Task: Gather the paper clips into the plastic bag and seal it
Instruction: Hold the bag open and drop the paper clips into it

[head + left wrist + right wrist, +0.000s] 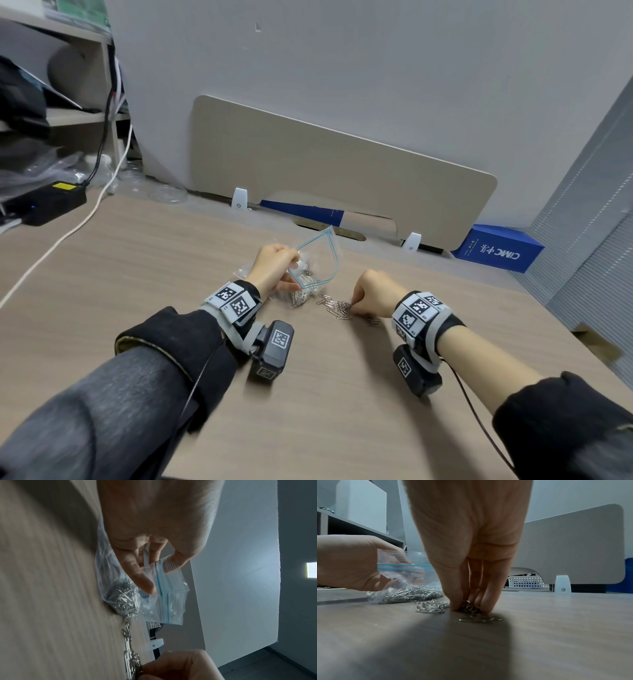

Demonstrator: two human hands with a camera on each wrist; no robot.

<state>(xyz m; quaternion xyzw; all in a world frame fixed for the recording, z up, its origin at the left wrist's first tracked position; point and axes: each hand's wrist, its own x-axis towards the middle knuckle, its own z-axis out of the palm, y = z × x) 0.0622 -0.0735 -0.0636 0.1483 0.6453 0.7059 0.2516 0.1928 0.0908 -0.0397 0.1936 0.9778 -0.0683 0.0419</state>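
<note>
While most of the paper clips (303,295) already sit heaped in the belly of the plastic bag (317,262), at mid-frame in the head view, a loose scatter (337,308) lies on the desk (137,274) just right of it. Your right hand (371,293) has its fingers (457,588) bunched tip-down on that scatter, pinching a small tangle of clips against the wood. Your left hand (275,267) pinches the bag near its blue zip strip (162,582), thumb and fingers curled on the film, mouth lifted open. Gather the clips into one tight bunch before lifting — thin bent wire slips and snags its neighbours. Keep the mouth held wide and close by, I'd judge. The film is clear, crinkly and limp; the clips are bright steel loops; the desk is smooth pale woodgrain.
</note>
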